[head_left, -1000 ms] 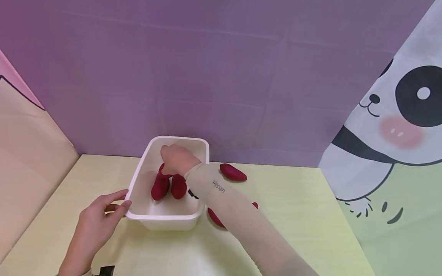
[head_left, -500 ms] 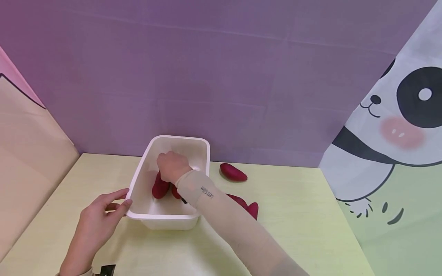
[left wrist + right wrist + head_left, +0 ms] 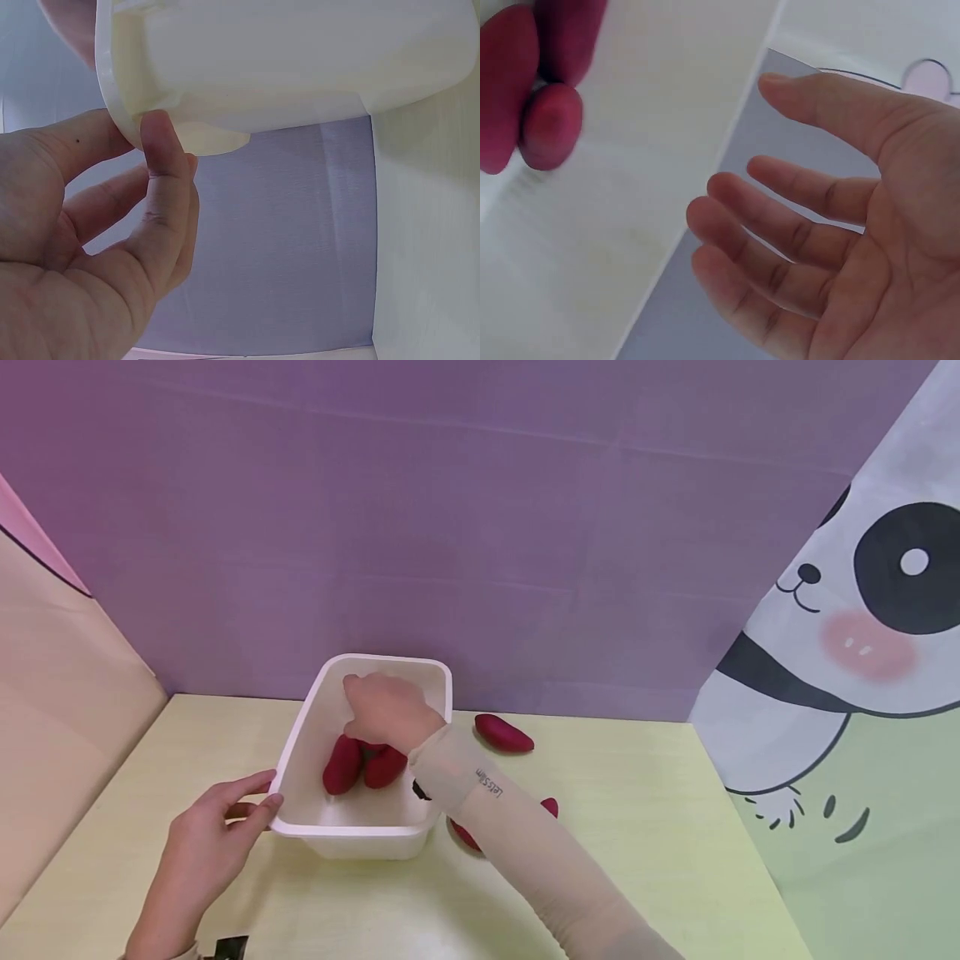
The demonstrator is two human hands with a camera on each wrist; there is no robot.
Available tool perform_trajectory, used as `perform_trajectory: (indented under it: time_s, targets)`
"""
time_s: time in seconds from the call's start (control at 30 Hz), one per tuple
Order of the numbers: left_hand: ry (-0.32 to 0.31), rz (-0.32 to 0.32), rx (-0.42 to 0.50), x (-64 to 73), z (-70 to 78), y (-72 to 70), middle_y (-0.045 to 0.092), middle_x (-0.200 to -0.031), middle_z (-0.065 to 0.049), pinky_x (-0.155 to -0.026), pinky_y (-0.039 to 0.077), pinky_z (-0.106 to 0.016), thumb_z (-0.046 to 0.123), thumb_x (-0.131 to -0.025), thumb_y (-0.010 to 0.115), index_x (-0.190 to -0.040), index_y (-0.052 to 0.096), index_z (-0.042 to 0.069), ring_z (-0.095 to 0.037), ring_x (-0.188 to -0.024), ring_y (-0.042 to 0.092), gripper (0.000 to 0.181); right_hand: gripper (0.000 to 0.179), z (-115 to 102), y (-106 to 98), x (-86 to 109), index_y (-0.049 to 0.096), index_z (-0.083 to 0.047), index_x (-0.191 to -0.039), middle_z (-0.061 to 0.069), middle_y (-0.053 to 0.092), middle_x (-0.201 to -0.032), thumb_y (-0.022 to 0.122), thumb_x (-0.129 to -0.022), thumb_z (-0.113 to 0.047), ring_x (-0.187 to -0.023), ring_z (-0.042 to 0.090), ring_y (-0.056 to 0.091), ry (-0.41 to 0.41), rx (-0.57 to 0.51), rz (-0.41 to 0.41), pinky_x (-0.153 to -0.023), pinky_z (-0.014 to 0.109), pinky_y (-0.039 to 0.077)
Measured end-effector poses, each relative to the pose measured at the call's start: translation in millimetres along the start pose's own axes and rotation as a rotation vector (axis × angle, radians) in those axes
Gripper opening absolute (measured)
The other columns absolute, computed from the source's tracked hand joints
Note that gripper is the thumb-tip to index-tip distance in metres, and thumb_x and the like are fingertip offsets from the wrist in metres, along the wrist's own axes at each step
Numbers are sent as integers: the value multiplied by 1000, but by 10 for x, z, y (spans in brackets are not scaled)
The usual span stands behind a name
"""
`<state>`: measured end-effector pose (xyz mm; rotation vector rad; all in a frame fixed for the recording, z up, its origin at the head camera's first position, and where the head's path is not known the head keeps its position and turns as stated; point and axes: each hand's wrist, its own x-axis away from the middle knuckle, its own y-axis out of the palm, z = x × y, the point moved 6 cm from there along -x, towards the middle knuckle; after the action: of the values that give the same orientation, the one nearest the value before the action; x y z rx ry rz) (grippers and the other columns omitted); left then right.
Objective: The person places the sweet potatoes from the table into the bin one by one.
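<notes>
My left hand (image 3: 217,831) pinches the left rim of a white plastic bin (image 3: 352,832) between thumb and fingers; the left wrist view shows the thumb (image 3: 161,139) against the outer side of the rim. Inside the bin lie dark red sweet potatoes, one on the left (image 3: 343,766) and another beside it (image 3: 386,767). The right wrist view shows three together, including a short rounded one (image 3: 552,126). Over the far part of the bin is my right hand (image 3: 390,706), which partly covers the contents from the head view. Its fingers (image 3: 780,217) are spread and loosely bent, with nothing between them.
Right of the bin, a sweet potato (image 3: 504,733) lies on the pale yellow table (image 3: 637,827). More red sweet potatoes (image 3: 550,807) are partly hidden behind the right sleeve. A purple cloth wall (image 3: 525,527) rises behind the table, and a panda-print cloth (image 3: 870,643) hangs at the right.
My right hand dipped toward the sweet potatoes in the bin, then rose away with nothing in it. The right-hand sweet potato there now lies more slanted. The left hand stays on the rim.
</notes>
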<state>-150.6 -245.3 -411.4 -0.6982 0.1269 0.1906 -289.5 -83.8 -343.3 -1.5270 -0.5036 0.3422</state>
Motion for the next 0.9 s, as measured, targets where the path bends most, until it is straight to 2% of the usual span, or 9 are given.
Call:
perform_trajectory:
  time_s: [0.17, 0.27, 0.33, 0.43, 0.57, 0.77, 0.9]
  targets:
    - [-26, -12, -2, 7, -20, 4, 61, -123, -17, -65, 50, -21, 28, -98, 68, -132, 65, 7, 7, -80, 61, 40, 24, 143, -138, 217, 58, -17, -108, -5, 57, -83, 68, -92, -31, -77, 9, 53, -33, -101, 42, -59, 26, 46]
    - [-19, -9, -1, 5, -19, 5, 62, -122, -17, -65, 50, -21, 27, -98, 68, -132, 66, 7, 8, -80, 60, 40, 32, 288, -183, 355, 60, -17, -120, -7, 60, -92, 68, -93, -33, -84, 7, 56, -50, -191, 65, -64, 24, 47]
    - [-13, -4, 2, 3, -14, 5, 62, -122, -17, -65, 50, -20, 26, -98, 68, -132, 66, 7, 9, -80, 59, 39, 34, 403, -194, 442, 61, -17, -122, -6, 63, -98, 69, -94, -34, -89, 8, 58, -63, -248, 87, -68, 25, 48]
    - [-13, -3, 3, 4, -11, 5, 62, -122, -17, -65, 50, -20, 27, -97, 68, -131, 66, 7, 9, -80, 60, 39, 33, 583, -173, 568, 62, -14, -121, -2, 66, -104, 71, -93, -29, -94, 11, 61, -100, -360, 127, -73, 27, 50]
    - [-15, -4, 6, 2, -7, 9, 62, -123, -17, -64, 50, -21, 27, -97, 68, -132, 66, 7, 9, -80, 60, 39, 31, 810, -100, 772, 63, -12, -119, 0, 67, -104, 72, -93, -25, -93, 13, 62, -134, -484, 182, -78, 28, 50]
    - [-4, -1, 7, -8, -4, 26, 62, -123, -17, -65, 50, -20, 26, -97, 69, -131, 66, 7, 11, -81, 58, 39, 29, 1103, 45, 1112, 65, -11, -117, -2, 66, -103, 74, -92, -21, -86, 11, 62, -103, -588, 266, -79, 31, 52]
    - [-9, -4, 8, -4, -13, 32, 62, -123, -17, -65, 50, -20, 27, -97, 69, -132, 66, 8, 11, -81, 58, 40, 26, 1262, 157, 1307, 66, -11, -114, -3, 66, -100, 75, -91, -18, -90, 12, 64, -80, -679, 291, -84, 35, 54]
